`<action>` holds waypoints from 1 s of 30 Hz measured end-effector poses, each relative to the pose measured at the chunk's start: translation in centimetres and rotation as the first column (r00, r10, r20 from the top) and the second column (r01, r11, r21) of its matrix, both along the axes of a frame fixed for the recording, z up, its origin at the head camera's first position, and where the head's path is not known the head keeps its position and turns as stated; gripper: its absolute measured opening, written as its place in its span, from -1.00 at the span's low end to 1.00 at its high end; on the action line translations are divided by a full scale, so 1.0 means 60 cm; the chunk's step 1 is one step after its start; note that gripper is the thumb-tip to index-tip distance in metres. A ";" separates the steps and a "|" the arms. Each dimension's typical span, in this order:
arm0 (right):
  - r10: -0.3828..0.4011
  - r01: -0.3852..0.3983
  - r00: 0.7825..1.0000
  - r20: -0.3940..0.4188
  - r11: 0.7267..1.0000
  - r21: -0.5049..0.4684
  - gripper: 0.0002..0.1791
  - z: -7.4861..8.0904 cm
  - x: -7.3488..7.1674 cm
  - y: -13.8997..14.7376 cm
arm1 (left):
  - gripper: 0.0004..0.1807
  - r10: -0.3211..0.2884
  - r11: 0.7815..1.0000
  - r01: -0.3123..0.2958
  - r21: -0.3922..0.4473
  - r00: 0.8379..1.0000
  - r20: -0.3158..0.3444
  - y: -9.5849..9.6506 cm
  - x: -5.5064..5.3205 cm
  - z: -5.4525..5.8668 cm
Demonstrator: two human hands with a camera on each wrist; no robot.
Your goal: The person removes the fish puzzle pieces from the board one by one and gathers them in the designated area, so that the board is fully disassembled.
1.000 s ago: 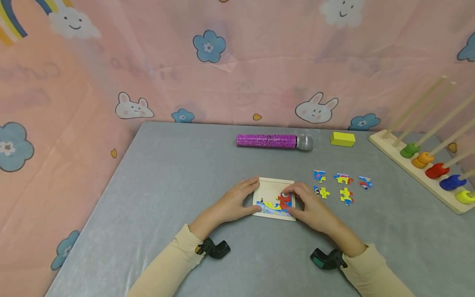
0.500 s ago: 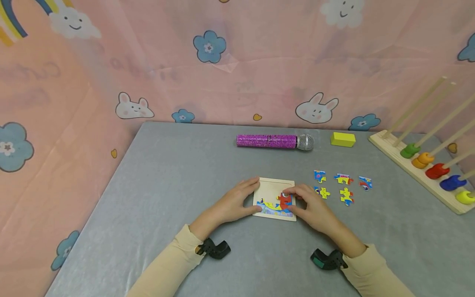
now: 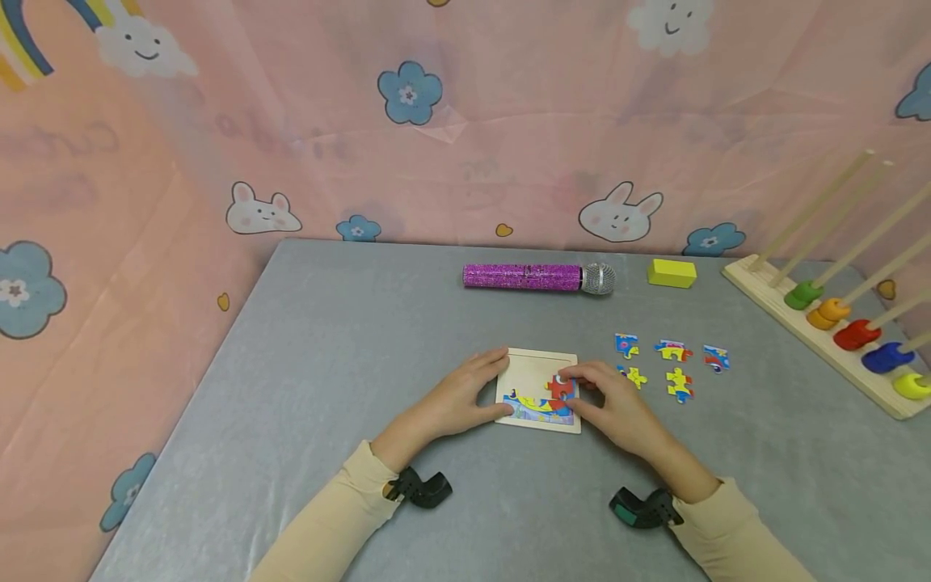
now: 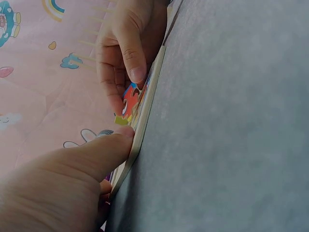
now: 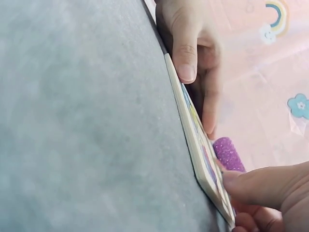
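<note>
A shallow wooden puzzle tray (image 3: pixel 525 372) lies on the grey table in front of me. Along its near side, joined pieces (image 3: pixel 534 411) form a blue and yellow strip; the upper left of the tray is bare wood. My left hand (image 3: pixel 465 396) grips the tray's left side, fingers at the far corner and thumb over the near part. With finger and thumb, my right hand (image 3: pixel 611 404) pinches a red puzzle piece (image 3: pixel 559 388) at the tray's right side. In the left wrist view that red piece (image 4: pixel 129 102) is tilted up from the tray, under the right fingertips.
Several loose puzzle pieces (image 3: pixel 673 351) lie right of the tray, one partly behind my right hand. Behind are a purple glittery microphone (image 3: pixel 524 276) and a yellow block (image 3: pixel 672 273). A wooden peg rack (image 3: pixel 807 323) with coloured rings stands at the right. A pink printed cloth (image 3: pixel 480 162) hangs behind.
The red piece has shifted slightly up and right on the tray, and my right fingers have moved slightly with it. My left hand and the tray have stayed put.
</note>
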State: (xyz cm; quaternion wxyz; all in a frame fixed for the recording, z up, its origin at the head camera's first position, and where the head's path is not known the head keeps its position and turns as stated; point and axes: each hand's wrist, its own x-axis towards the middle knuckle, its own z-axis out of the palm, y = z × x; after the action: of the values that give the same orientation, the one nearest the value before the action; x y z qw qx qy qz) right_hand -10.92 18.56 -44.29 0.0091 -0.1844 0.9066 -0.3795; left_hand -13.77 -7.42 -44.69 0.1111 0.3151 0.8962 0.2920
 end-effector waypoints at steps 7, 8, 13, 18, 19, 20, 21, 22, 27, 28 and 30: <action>0.003 -0.002 0.999 -0.043 1.000 0.004 -0.63 0.004 -0.008 0.013 | -0.18 0.002 1.000 -0.002 -0.006 1.000 -0.005 -0.001 0.001 -0.001; 0.002 -0.001 0.999 -0.050 1.000 0.009 -0.63 0.005 -0.010 0.017 | -0.17 0.005 1.000 -0.005 -0.008 1.000 -0.002 -0.002 0.001 -0.001; 0.001 0.001 0.998 -0.069 1.000 0.029 -0.63 0.011 -0.014 0.040 | -0.18 0.001 1.000 -0.001 -0.010 1.000 -0.010 -0.002 0.000 0.000; -0.021 0.024 0.997 -0.076 0.999 0.034 -0.62 0.020 -0.008 0.074 | -0.19 -0.012 1.000 0.011 -0.009 1.000 -0.024 0.000 -0.002 -0.001; -0.026 0.029 0.997 -0.072 0.999 0.030 -0.61 0.021 -0.007 0.082 | -0.19 -0.015 1.000 0.014 -0.010 1.000 -0.028 0.000 -0.002 -0.001; -0.032 0.034 0.997 -0.069 0.999 0.022 -0.61 0.022 -0.005 0.091 | -0.19 -0.016 1.000 0.016 -0.010 0.999 -0.029 0.000 -0.002 -0.001; -0.034 0.035 0.997 -0.069 0.999 0.014 -0.61 0.023 -0.004 0.099 | -0.19 -0.017 1.000 0.017 -0.011 0.999 -0.029 0.000 -0.002 -0.002; -0.038 0.039 0.997 -0.073 0.999 0.015 -0.61 0.023 -0.002 0.108 | -0.19 -0.017 1.000 0.017 -0.010 0.999 -0.029 0.000 -0.002 -0.002; -0.047 0.045 0.995 -0.086 0.999 -0.021 -0.61 0.024 0.005 0.153 | -0.18 -0.012 1.000 0.012 -0.015 1.000 -0.020 -0.001 -0.002 -0.001; -0.060 0.059 0.995 -0.083 0.998 -0.019 -0.61 0.025 0.006 0.162 | -0.18 -0.011 1.000 0.011 -0.015 1.000 -0.020 -0.001 -0.002 -0.001; -0.081 0.080 0.994 -0.071 0.996 -0.026 -0.61 0.025 0.009 0.180 | -0.18 -0.010 1.000 0.010 -0.015 1.000 -0.019 -0.002 -0.002 0.000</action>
State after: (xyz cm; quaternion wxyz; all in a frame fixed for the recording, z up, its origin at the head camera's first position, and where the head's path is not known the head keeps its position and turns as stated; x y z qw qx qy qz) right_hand -10.36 29.37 -42.79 -0.0409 -0.1613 0.9087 -0.3829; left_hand -13.87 -7.53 -44.70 0.1065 0.3215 0.8977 0.2819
